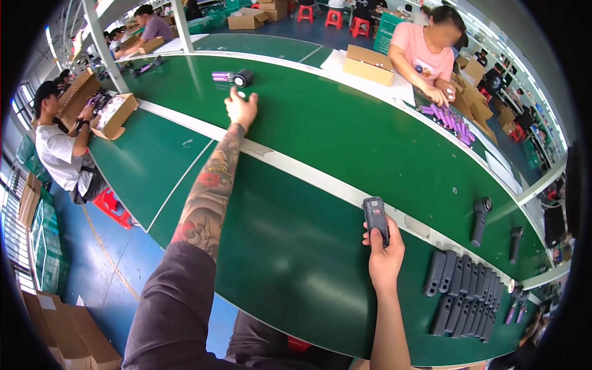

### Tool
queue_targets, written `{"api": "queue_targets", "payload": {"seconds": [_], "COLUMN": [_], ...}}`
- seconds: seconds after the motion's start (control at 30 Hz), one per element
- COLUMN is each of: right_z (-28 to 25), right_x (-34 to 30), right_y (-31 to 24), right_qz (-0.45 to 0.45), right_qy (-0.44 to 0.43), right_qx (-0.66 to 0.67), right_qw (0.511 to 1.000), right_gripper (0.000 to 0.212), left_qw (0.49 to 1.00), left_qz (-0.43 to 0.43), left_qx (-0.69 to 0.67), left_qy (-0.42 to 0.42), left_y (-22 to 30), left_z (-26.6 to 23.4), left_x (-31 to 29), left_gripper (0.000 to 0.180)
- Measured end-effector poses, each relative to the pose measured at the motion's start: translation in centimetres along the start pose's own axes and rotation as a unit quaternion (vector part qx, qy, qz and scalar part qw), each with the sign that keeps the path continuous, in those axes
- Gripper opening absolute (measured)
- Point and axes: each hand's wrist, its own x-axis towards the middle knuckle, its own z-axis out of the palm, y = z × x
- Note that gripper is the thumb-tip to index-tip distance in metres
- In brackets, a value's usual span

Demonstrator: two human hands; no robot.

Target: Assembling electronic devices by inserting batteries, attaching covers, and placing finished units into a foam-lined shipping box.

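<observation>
Green worktables fill a busy workshop, split by a white strip [308, 176] running from far left to near right. On the near table the right hand [385, 250] grasps a dark grey handset [375, 220], held upright just above the surface. Far across the strip, the left hand [240, 110] stretches out with fingers spread, holding nothing — a purple cylinder [222, 76] and a black cap [243, 78] lie just beyond it. Rows of grey casings [462, 293] lie to the right of the handset.
</observation>
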Motion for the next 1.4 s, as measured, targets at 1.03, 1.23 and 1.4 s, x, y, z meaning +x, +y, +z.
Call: {"api": "queue_targets", "payload": {"seconds": [1.03,1.23,1.4], "right_z": [2.2,1.5,1.5], "right_x": [3.9,4.5,3.4], "right_y": [1.7,2.7,1.6], "right_qz": [0.007,-0.064,-0.167], "right_qy": [0.02,0.098,0.117], "right_qx": [0.292,0.313,0.113], "right_qw": [0.956,0.942,0.972], "right_gripper": [0.042,0.036,0.036], "left_qw": [0.769,0.737,0.559], "left_qz": [0.202,0.043,-0.227], "left_qx": [-0.151,-0.392,-0.626], "left_qy": [-0.587,-0.55,-0.494], "left_y": [19.0,21.4,19.6], "left_z": [-10.7,-14.9,-14.7], "left_x": [-13.1,-18.8,-22.1], "left_gripper": [0.037,0.038,0.045]}}
